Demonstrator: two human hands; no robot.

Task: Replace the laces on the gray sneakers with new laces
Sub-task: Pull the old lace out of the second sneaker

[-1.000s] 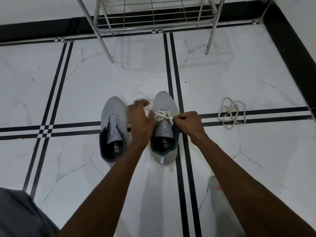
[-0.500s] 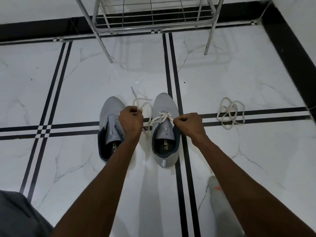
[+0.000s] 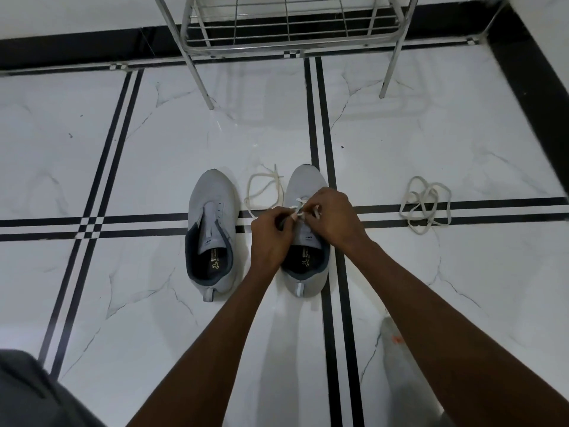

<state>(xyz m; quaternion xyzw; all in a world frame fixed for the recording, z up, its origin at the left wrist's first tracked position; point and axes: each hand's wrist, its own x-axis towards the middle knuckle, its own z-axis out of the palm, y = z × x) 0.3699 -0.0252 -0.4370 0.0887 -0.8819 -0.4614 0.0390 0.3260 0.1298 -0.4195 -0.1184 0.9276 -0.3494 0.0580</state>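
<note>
Two gray sneakers stand side by side on the white floor, toes pointing away from me. The left sneaker (image 3: pixel 212 229) has no lace in it. Over the tongue of the right sneaker (image 3: pixel 308 266) both hands meet. My left hand (image 3: pixel 271 235) pinches the white lace (image 3: pixel 264 188), and a loose loop of that lace lies on the floor between the shoes. My right hand (image 3: pixel 334 220) grips the same lace's other part at the eyelets. A second white lace (image 3: pixel 426 204) lies bundled on the floor to the right, apart from both hands.
A metal wire rack (image 3: pixel 289 29) stands at the far side, its legs on the floor ahead of the shoes. A black skirting band runs along the far and right walls. A gray sock-like item (image 3: pixel 397 355) lies under my right forearm.
My left hand has come back from over the left sneaker to the right sneaker's tongue. My right hand has shifted left over the eyelets. The lace loop now lies slack between the shoes.
</note>
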